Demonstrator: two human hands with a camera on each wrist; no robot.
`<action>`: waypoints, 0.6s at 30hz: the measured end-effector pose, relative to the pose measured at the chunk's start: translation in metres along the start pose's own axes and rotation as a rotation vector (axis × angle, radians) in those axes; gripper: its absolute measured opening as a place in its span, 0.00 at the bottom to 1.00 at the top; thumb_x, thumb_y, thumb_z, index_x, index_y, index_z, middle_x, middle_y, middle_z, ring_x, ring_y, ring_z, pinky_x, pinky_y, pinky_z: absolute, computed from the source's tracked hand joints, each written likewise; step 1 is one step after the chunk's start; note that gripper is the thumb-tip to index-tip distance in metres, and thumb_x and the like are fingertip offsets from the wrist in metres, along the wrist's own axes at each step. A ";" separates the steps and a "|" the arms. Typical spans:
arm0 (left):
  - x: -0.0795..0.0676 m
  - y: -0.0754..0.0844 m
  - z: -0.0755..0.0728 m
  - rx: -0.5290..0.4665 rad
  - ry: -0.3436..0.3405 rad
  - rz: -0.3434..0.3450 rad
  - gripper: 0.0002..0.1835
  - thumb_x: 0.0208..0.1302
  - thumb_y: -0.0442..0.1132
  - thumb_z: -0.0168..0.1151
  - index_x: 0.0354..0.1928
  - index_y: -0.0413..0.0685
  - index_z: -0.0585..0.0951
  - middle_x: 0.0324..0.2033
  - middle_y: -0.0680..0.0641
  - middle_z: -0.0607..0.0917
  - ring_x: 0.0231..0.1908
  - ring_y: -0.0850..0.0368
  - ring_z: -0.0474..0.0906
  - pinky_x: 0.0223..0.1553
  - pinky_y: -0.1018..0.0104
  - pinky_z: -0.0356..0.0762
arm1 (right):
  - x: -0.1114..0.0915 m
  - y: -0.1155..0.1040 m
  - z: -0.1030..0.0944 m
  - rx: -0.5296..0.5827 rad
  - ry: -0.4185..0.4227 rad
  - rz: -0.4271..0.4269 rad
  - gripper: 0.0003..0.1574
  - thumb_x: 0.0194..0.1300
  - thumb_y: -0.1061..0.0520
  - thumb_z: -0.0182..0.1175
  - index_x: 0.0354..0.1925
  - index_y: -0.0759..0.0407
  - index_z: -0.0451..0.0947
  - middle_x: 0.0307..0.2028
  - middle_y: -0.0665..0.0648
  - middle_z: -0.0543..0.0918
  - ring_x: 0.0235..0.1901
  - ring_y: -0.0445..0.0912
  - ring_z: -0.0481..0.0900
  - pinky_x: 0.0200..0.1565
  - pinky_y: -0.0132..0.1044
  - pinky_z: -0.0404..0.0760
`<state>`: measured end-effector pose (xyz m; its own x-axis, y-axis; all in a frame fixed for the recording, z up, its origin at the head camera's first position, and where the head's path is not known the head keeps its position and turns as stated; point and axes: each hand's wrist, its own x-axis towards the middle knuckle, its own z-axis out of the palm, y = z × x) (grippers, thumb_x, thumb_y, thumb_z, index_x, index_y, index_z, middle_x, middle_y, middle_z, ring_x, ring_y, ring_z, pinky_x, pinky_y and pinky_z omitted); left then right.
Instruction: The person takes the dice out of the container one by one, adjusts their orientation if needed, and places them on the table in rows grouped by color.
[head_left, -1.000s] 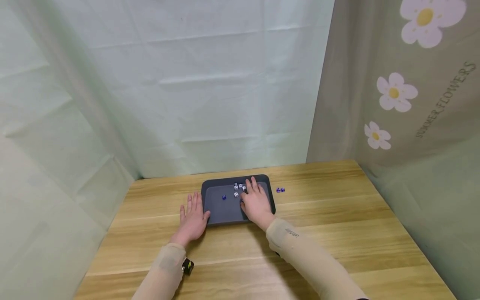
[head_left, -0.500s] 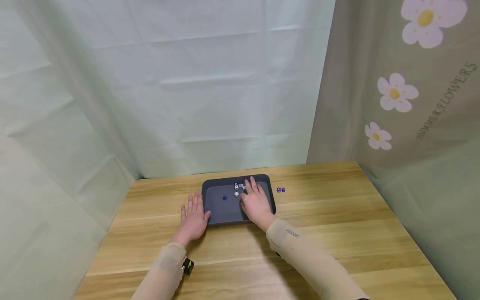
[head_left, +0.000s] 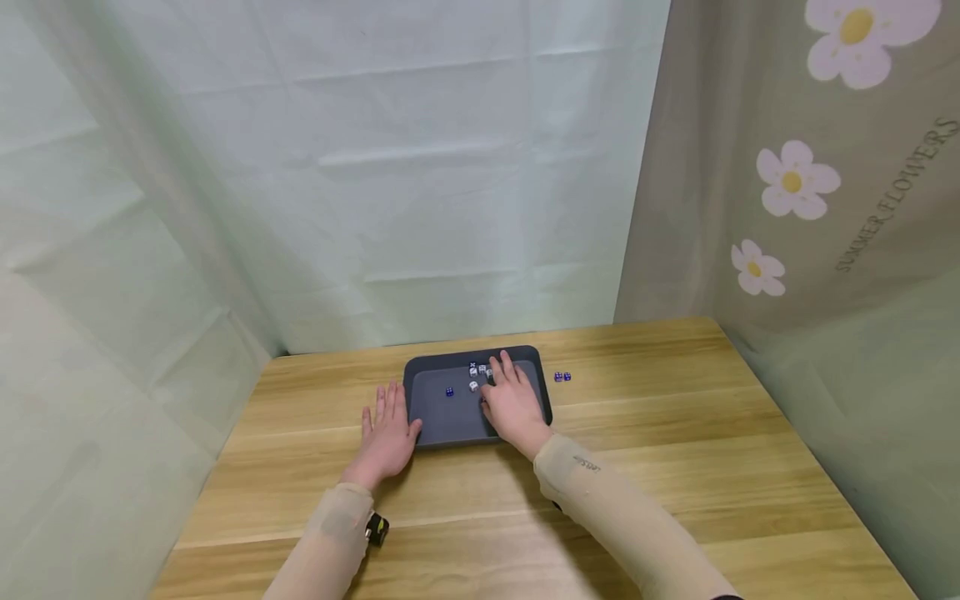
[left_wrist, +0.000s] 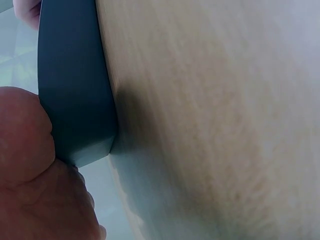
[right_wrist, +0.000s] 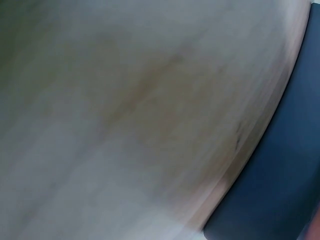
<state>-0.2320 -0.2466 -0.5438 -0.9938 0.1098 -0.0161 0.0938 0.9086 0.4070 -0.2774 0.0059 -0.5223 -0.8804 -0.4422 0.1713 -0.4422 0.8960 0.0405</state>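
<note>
In the head view a dark grey tray point(head_left: 446, 427) lies on the wooden table. My left hand point(head_left: 386, 439) rests against its left side, fingers straight and thumb at the near left corner; the left wrist view shows the hand point(left_wrist: 35, 175) touching the tray wall point(left_wrist: 75, 80). Over the tray's right half, my right hand point(head_left: 516, 410) reaches down, its thumb and index finger pinching a blue die point(head_left: 483, 401), mostly hidden. Just left of those fingers sits a white die point(head_left: 473, 386). Several more dice point(head_left: 482, 369) cluster behind it, partly covered by fingers. Another blue die point(head_left: 450, 391) stands alone farther left.
Two blue dice point(head_left: 562, 377) lie side by side on the table point(head_left: 645, 400), right of the tray. Pale cloth point(head_left: 450, 208) hangs behind the table, and a flower-printed curtain point(head_left: 705, 208) hangs at the right. The right wrist view shows the tray's outer wall point(right_wrist: 280, 180).
The head view has shifted very slightly. Both hands, the tray and the visible dice keep the same places relative to each other.
</note>
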 end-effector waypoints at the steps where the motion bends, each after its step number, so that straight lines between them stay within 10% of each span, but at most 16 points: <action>1: 0.000 0.000 0.000 0.000 0.000 0.000 0.43 0.85 0.47 0.48 0.84 0.30 0.41 0.84 0.31 0.38 0.83 0.31 0.28 0.76 0.26 0.28 | 0.000 0.000 0.000 0.003 -0.001 0.000 0.16 0.75 0.43 0.68 0.54 0.45 0.91 0.79 0.63 0.66 0.82 0.63 0.54 0.76 0.55 0.65; 18: -0.005 0.011 -0.009 -0.018 -0.010 -0.003 0.42 0.85 0.45 0.48 0.84 0.29 0.41 0.84 0.31 0.38 0.83 0.31 0.28 0.76 0.26 0.28 | -0.001 0.002 0.001 0.032 0.008 -0.021 0.17 0.76 0.43 0.67 0.56 0.46 0.90 0.79 0.62 0.67 0.82 0.61 0.54 0.77 0.55 0.63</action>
<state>-0.2264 -0.2410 -0.5316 -0.9935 0.1111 -0.0260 0.0898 0.9016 0.4231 -0.2777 0.0084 -0.5231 -0.8696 -0.4603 0.1787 -0.4658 0.8848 0.0123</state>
